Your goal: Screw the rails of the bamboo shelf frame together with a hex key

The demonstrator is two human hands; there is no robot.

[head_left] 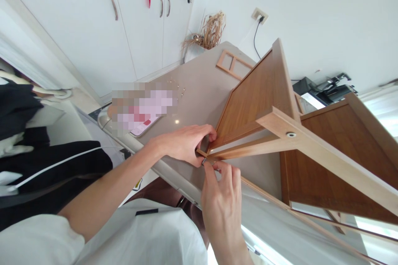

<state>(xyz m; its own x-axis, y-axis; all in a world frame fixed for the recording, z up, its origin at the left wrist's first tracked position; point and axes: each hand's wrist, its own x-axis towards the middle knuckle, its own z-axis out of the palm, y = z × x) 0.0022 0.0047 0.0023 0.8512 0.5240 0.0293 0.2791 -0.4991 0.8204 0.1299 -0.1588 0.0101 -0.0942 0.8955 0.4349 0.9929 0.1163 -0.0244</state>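
Observation:
A wooden shelf unit with brown panels (258, 87) and pale crossing bars (323, 153) leans tilted on the table. My left hand (186, 144) is closed around the near lower corner of the shelf, its fingers curled over the wood. Right beside it, my right hand (222, 186) pinches at the end of a slanting bar (245, 149). A small dark metallic piece (204, 161) shows by the thumb of that hand, mostly hidden, so its kind cannot be made out. A round metal bolt head (291, 134) sits where two bars meet.
The grey table (199, 78) carries several small brass-coloured screws (183, 90), a phone (146, 122) partly blurred out, and a small wooden frame (233, 64). Behind stand a pot of dried plants (211, 33) and white cabinets (139, 29). A second brown panel (345, 157) extends right.

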